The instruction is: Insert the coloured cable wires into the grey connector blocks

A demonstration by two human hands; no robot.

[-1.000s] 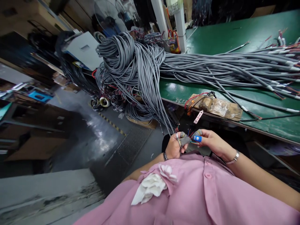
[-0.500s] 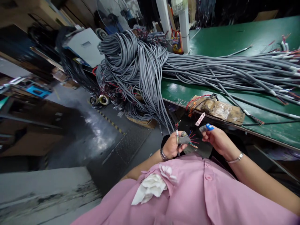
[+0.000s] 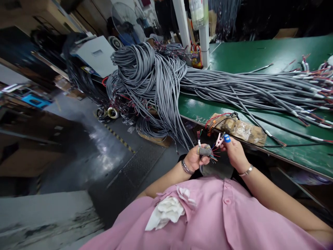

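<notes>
My left hand (image 3: 195, 158) is closed round the end of a grey cable, and its thin coloured wires (image 3: 214, 155) fan out to the right past the fingertips. Above the same hand a short end with white wrap (image 3: 199, 141) and red and green wire tips sticks up. A grey cover sits on a left finger. My right hand (image 3: 235, 152), with a blue band on one finger, pinches a small pink clip (image 3: 219, 140) just right of the fanned wires. Whether the clip touches a wire is too small to tell.
A taped wooden block (image 3: 241, 128) with red and black leads lies on the green table's (image 3: 307, 156) front edge. A thick bundle of grey cables (image 3: 234, 85) runs along the table and hangs over its left end. White posts (image 3: 204, 45) and a fan (image 3: 127, 22) stand behind.
My right hand has moved left and taken hold of the pink clip, which hung loose beside the wooden block before. My left hand still grips the cable. The view has tilted slightly.
</notes>
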